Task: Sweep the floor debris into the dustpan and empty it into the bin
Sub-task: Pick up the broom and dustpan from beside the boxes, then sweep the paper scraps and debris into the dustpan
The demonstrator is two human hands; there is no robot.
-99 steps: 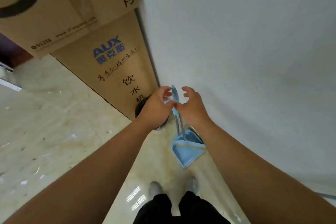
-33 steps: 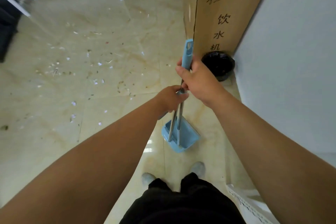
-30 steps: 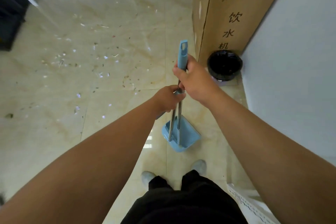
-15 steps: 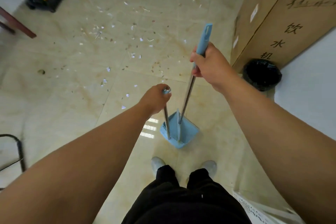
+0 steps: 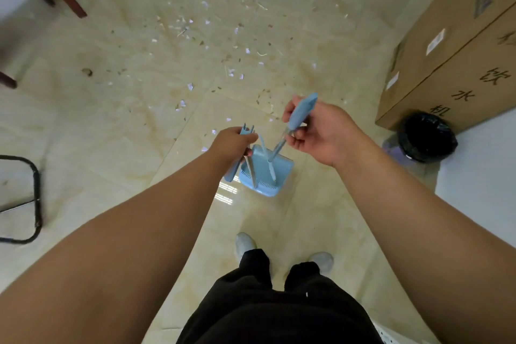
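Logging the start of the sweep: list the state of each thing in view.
Left hand: grips the metal shaft.
Right hand: grips the blue handle.
Dustpan: below the hands, both shafts reaching into it.
Debris: scattered on the floor, unswept.
Bin: open, black-lined, beside the cardboard box.

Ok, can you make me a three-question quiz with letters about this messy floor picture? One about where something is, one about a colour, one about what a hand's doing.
1. Where is the bin?
A) beside the boxes
B) on a shelf
C) on a table

2. What colour is the dustpan?
A) red
B) blue
C) green

3. What is the right hand doing?
A) hanging free
B) touching the bin
C) gripping a handle

Answers: 1 A, it stands on the floor at the boxes' corner. 2 B, it is pale blue. 3 C, it wraps round the blue handle.
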